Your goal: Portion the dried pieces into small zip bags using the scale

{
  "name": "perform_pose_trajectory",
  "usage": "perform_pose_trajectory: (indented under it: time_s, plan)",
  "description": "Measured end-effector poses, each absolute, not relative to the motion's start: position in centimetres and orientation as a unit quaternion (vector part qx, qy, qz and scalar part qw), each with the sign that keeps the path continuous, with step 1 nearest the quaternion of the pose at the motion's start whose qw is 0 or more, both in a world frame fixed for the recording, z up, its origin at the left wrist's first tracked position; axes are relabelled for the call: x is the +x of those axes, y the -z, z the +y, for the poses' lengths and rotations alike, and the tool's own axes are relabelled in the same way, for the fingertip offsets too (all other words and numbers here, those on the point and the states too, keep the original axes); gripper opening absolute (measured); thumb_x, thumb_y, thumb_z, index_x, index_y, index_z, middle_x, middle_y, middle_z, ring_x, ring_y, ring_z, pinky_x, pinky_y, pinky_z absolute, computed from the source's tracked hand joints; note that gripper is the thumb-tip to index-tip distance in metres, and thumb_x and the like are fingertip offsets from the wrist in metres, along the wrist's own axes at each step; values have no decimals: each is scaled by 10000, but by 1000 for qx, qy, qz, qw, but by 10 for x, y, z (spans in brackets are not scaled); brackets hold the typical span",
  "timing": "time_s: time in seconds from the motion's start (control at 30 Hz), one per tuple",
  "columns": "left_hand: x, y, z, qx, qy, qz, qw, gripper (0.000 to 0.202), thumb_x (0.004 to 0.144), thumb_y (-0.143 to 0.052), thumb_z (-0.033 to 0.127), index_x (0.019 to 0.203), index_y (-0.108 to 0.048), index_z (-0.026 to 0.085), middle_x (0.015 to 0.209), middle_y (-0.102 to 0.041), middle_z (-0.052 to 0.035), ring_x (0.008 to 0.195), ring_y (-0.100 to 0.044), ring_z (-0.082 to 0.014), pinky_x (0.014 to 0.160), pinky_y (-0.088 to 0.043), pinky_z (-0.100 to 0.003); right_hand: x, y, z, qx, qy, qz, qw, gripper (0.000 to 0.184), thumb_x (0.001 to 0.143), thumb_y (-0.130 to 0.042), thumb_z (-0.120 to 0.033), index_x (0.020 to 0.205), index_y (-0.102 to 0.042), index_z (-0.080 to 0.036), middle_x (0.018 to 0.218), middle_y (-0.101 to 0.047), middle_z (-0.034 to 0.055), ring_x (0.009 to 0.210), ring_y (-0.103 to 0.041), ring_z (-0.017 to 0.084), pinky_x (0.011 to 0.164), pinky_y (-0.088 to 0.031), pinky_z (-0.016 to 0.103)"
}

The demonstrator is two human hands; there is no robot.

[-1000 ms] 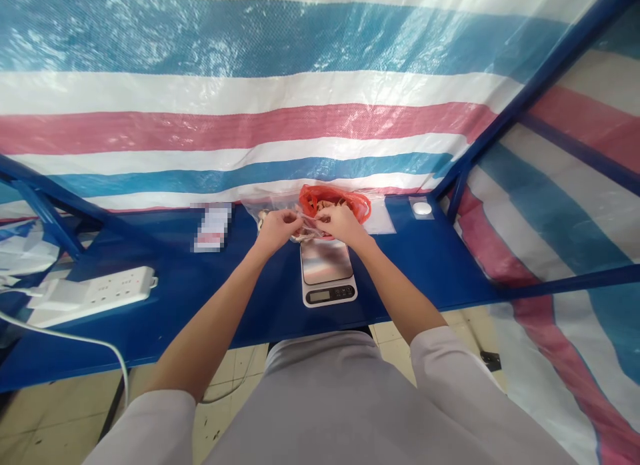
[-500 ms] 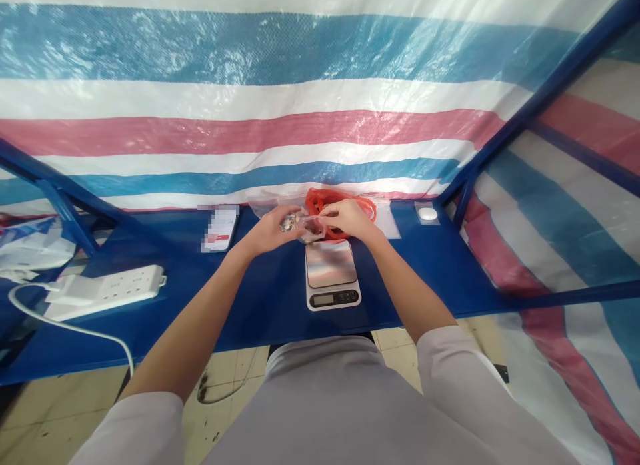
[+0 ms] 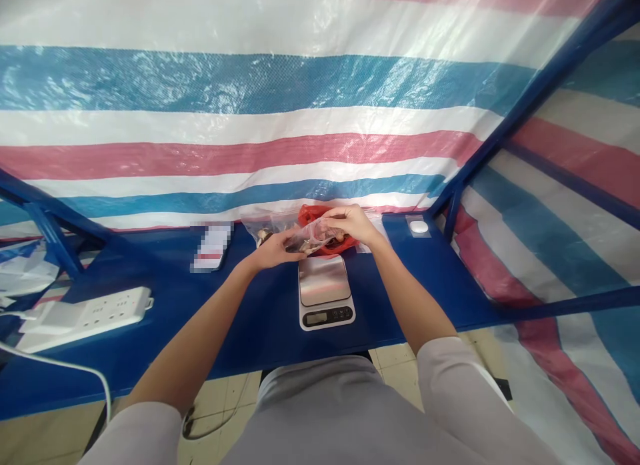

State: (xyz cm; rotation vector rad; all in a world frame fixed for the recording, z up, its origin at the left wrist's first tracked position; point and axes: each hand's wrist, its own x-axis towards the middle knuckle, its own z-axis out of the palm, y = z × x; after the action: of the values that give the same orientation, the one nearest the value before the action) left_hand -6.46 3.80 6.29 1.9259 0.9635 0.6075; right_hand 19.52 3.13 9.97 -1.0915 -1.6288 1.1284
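Note:
My left hand (image 3: 276, 247) cups the underside of a small clear plastic bag (image 3: 306, 238) with brownish pieces inside, held just above the far edge of a small digital scale (image 3: 325, 290). My right hand (image 3: 350, 223) pinches the top of the same bag, fingers closed on the plastic. Right behind my hands lies a red plastic bag (image 3: 320, 219), partly hidden by them. The scale's steel plate is bare.
The blue table (image 3: 250, 318) also carries a white power strip (image 3: 80, 311) with its cable at the left, a small card (image 3: 213, 246), flat clear bags (image 3: 265, 223) and a white round thing (image 3: 419, 227) at the back right. A striped tarp (image 3: 250, 118) walls the back and right.
Both hands stay together on the clear bag over the scale's far edge; the left hand has turned palm-up beneath it. The camera tilted slightly upward.

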Motion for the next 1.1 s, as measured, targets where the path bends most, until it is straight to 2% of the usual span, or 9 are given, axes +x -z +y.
perform_pose_trajectory:
  time_s: [0.1, 0.2, 0.3, 0.37, 0.57, 0.7, 0.8, 0.97, 1.1]
  plan:
    - [-66, -65, 39, 751, -266, 413, 441, 697, 649, -848, 594, 1186, -684, 181, 1115, -755, -92, 1037, -697, -286, 977, -541, -408, 204, -85, 35, -444, -474, -612, 452, 385, 723, -781, -536, 880, -798, -185, 651, -693, 0, 538, -575, 128, 512, -472, 256]
    - [-66, -72, 42, 746, -264, 449, 416, 640, 655, -831, 624, 1098, -710, 178, 983, -752, -59, 901, -689, -247, 866, -555, -355, 212, -76, 36, -445, -505, -562, 481, 432, 666, -827, -561, 876, -792, -185, 623, -681, -9, 524, -597, 137, 548, -526, 286]
    - [-64, -82, 45, 747, -258, 467, 397, 581, 673, -802, 642, 1014, -729, 177, 894, -729, -28, 796, -659, -203, 748, -533, -290, 220, -73, 35, -453, -498, -503, 542, 462, 601, -886, -532, 901, -800, -191, 746, -748, 14, 633, -680, 162, 705, -607, 341]
    - [-60, -90, 47, 746, -258, 472, 392, 562, 681, -788, 640, 991, -731, 174, 869, -718, -23, 758, -638, -188, 690, -507, -267, 225, -74, 32, -455, -481, -484, 573, 456, 608, -892, -523, 914, -807, -196, 818, -775, 33, 728, -719, 186, 795, -620, 373]
    - [-40, -120, 54, 782, -216, 462, 359, 429, 751, -736, 576, 958, -731, 200, 721, -658, -5, 632, -552, -166, 573, -408, -256, 224, -78, 32, -462, -408, -547, 567, 353, 711, -827, -524, 887, -822, -218, 975, -808, 62, 972, -737, 265, 922, -592, 407]
    - [-25, -130, 63, 789, -200, 483, 323, 347, 740, -719, 548, 861, -705, 222, 670, -618, 5, 589, -512, -166, 555, -367, -270, 219, -72, 45, -463, -416, -541, 565, 387, 705, -803, -545, 864, -816, -192, 942, -807, 58, 952, -734, 268, 917, -583, 406]
    - [-18, -133, 69, 804, -185, 488, 285, 314, 735, -702, 539, 772, -672, 229, 664, -604, 0, 595, -499, -170, 550, -345, -278, 218, -63, 55, -451, -474, -490, 576, 423, 652, -835, -558, 861, -809, -190, 905, -798, 49, 895, -737, 253, 879, -606, 405]
    - [-10, -144, 75, 821, -163, 484, 255, 367, 736, -700, 522, 611, -512, 232, 581, -497, 22, 544, -412, -147, 531, -283, -288, 220, -52, 63, -434, -543, -412, 589, 483, 575, -901, -525, 909, -806, -190, 925, -795, 41, 844, -738, 222, 852, -636, 394]
    - [-5, -152, 78, 822, -130, 496, 248, 386, 743, -706, 506, 594, -468, 241, 563, -498, 17, 529, -408, -157, 555, -274, -309, 221, -47, 66, -438, -539, -385, 607, 484, 611, -883, -530, 943, -797, -187, 939, -793, 55, 854, -744, 222, 864, -635, 397]
